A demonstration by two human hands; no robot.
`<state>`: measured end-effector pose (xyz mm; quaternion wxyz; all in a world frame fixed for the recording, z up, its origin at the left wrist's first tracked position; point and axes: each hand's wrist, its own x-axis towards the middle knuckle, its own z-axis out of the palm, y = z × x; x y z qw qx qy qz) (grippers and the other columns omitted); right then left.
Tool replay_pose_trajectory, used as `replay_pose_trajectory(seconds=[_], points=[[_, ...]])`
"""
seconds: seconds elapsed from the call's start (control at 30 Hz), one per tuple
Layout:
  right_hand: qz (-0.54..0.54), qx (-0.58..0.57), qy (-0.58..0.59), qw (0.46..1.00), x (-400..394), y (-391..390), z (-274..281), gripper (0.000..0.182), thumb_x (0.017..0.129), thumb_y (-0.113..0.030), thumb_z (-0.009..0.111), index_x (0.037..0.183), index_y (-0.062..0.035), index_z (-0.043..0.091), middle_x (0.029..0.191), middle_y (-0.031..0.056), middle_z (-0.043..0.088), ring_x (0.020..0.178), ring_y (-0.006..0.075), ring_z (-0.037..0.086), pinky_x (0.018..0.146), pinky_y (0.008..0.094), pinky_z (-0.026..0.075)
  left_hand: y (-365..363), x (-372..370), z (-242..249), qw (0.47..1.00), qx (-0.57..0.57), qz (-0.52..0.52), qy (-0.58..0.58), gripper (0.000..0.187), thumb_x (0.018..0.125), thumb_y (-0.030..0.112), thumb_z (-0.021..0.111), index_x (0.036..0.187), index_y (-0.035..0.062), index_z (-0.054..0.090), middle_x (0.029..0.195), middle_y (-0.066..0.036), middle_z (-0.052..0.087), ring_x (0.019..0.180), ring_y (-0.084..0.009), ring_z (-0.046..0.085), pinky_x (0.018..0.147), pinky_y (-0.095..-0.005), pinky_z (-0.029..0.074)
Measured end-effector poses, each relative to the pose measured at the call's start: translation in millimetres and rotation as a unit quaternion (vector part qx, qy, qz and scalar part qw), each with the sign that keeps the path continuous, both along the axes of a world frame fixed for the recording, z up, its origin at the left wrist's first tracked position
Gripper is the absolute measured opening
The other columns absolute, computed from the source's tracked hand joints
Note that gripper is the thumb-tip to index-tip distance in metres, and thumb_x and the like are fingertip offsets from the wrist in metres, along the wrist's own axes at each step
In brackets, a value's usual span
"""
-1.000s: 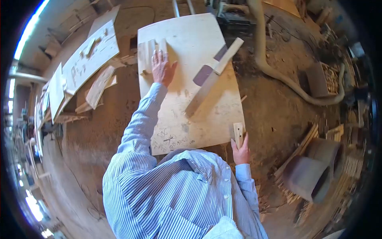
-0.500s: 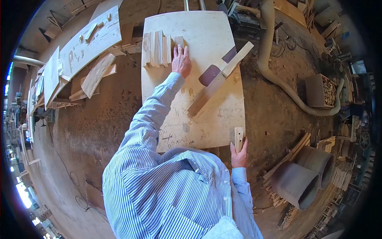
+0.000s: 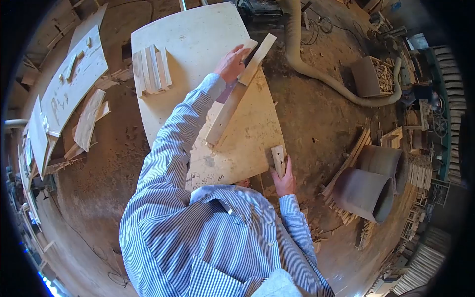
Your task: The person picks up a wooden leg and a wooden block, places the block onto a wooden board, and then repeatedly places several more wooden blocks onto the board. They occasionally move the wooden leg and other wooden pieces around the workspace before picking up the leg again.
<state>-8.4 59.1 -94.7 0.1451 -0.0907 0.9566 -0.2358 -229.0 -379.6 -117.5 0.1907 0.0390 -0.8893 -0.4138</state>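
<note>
My left hand (image 3: 231, 64) is over the upper right of the pale board (image 3: 173, 29), its fingers round a short wooden block (image 3: 251, 45) that is mostly hidden. Just beside it lies a long wooden bar (image 3: 226, 115), set diagonally, with a lighter wooden strip (image 3: 260, 57) at its upper end. A dark reddish patch shows partly behind my left wrist. My right hand (image 3: 284, 179) grips a small wooden piece with dark holes (image 3: 278, 159) near the board's lower right corner. Several wooden blocks (image 3: 151, 69) stand side by side on the board's left part.
A second board (image 3: 74, 94) with small wood pieces is at the left, with offcuts beneath it. At the right are a thick hose (image 3: 326, 74), a box of wood scraps (image 3: 368, 76), two large drum-like tubes (image 3: 363, 190) and stacked wooden strips.
My left hand has moved right from the row of blocks to the diagonal bar, taking the end block along. My right hand still holds the holed piece. The view has swung right.
</note>
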Motion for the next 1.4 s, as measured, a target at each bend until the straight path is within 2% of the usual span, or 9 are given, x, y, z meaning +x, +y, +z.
replay_pose_trajectory(seconds=[0.1,0.17,0.3,0.63,0.7,0.73,0.8,0.9,1.4], points=[[-0.014,0.024,-0.036,0.999,0,-4,13,0.093,0.091,-0.046,0.072,0.163,-0.0091,0.026,0.141,0.0267,0.06,0.117,0.0482,0.065,0.096,0.0519,0.054,2,-13,3,0.998,0.054,-0.022,-0.024,0.053,0.09,0.01,0.064,0.143,0.009,0.06,0.153,-0.021,0.051,0.132,-0.0425,0.057,0.11,-0.0449,0.048],[-0.019,0.026,-0.042,0.999,-1,-7,20,0.093,0.091,-0.045,0.072,0.163,-0.0096,0.025,0.138,0.0267,0.062,0.115,0.0484,0.066,0.095,0.0523,0.054,1,-7,5,0.993,0.113,0.035,-0.02,0.045,0.093,0.018,0.064,0.137,0.0081,0.065,0.143,-0.022,0.058,0.129,-0.0407,0.057,0.109,-0.0455,0.048],[-0.027,0.007,-0.058,0.998,-1,-2,16,0.094,0.09,-0.043,0.072,0.163,-0.0103,0.024,0.131,0.0269,0.066,0.109,0.0485,0.068,0.093,0.0533,0.055,5,8,-20,0.981,-0.032,0.175,-0.075,0.04,0.094,0.033,0.067,0.126,0.0104,0.073,0.117,-0.019,0.068,0.112,-0.0381,0.064,0.099,-0.0472,0.051],[-0.02,-0.047,-0.011,0.999,10,5,24,0.089,0.095,-0.052,0.066,0.16,-0.0052,0.027,0.118,0.0319,0.069,0.098,0.0498,0.071,0.08,0.0548,0.056,12,-7,-5,0.975,-0.005,0.151,-0.161,0.036,0.093,0.037,0.07,0.118,0.0126,0.077,0.113,-0.018,0.068,0.111,-0.0356,0.066,0.1,-0.0449,0.051],[-0.04,-0.045,0.039,0.997,23,16,13,0.073,0.098,-0.057,0.061,0.143,-0.0021,0.043,0.106,0.0327,0.071,0.093,0.0491,0.071,0.076,0.0557,0.056,14,-3,5,0.969,0.01,0.14,-0.204,0.036,0.092,0.039,0.071,0.119,0.0145,0.078,0.114,-0.017,0.068,0.111,-0.0347,0.066,0.1,-0.0449,0.051],[-0.036,-0.046,0.037,0.998,21,17,15,0.073,0.098,-0.057,0.061,0.143,-0.0021,0.043,0.106,0.0327,0.071,0.093,0.0491,0.071,0.076,0.0557,0.056,15,-4,3,0.968,0.01,0.145,-0.205,0.036,0.092,0.039,0.071,0.119,0.0145,0.078,0.114,-0.017,0.068,0.111,-0.0347,0.066,0.1,-0.0449,0.051],[-0.018,0.099,-0.121,0.987,16,19,18,0.059,0.1,-0.059,0.057,0.117,-0.0031,0.05,0.098,0.0308,0.072,0.088,0.0496,0.07,0.072,0.0574,0.054,16,-8,-3,0.965,-0.01,0.162,-0.204,0.036,0.093,0.039,0.071,0.121,0.0165,0.077,0.114,-0.016,0.069,0.11,-0.034,0.067,0.1,-0.0449,0.051],[-0.001,0.08,-0.09,0.993,15,26,-3,0.056,0.101,-0.06,0.053,0.105,-0.0044,0.049,0.09,0.0292,0.071,0.083,0.0511,0.069,0.069,0.0593,0.053,11,-13,-18,0.968,0.02,0.154,-0.196,0.036,0.094,0.039,0.07,0.122,0.0186,0.076,0.114,-0.016,0.069,0.11,-0.0339,0.066,0.099,-0.0451,0.051],[0.013,0.019,-0.059,0.998,17,24,-4,0.059,0.104,-0.059,0.05,0.106,0.0003,0.049,0.09,0.0316,0.07,0.084,0.0523,0.067,0.07,0.0599,0.053,26,-6,-7,0.968,-0.048,0.193,-0.155,0.036,0.097,0.044,0.064,0.125,0.0237,0.076,0.118,-0.015,0.068,0.112,-0.0336,0.066,0.099,-0.0442,0.051]])
